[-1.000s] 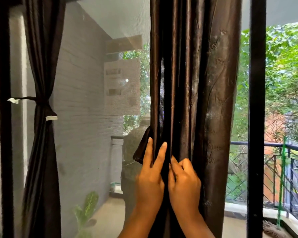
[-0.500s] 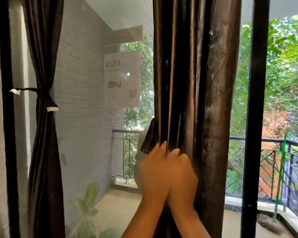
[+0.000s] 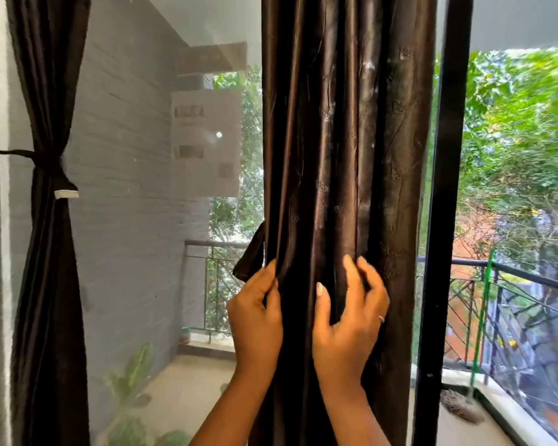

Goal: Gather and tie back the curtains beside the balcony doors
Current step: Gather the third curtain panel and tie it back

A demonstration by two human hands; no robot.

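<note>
Forearms reach up side by side. The left hand (image 3: 255, 317) curls its fingers round the left edge of the dark curtain (image 3: 345, 149), and the right hand (image 3: 348, 323) clutches the folds just beside it. A loose tie strap (image 3: 250, 257) dangles just above the left hand's fingertips. Farther left, a second curtain (image 3: 45, 268) hangs tied.

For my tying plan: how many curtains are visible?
2: the tied curtain at far left; the loose curtain at centre. Others may be hidden.
</note>
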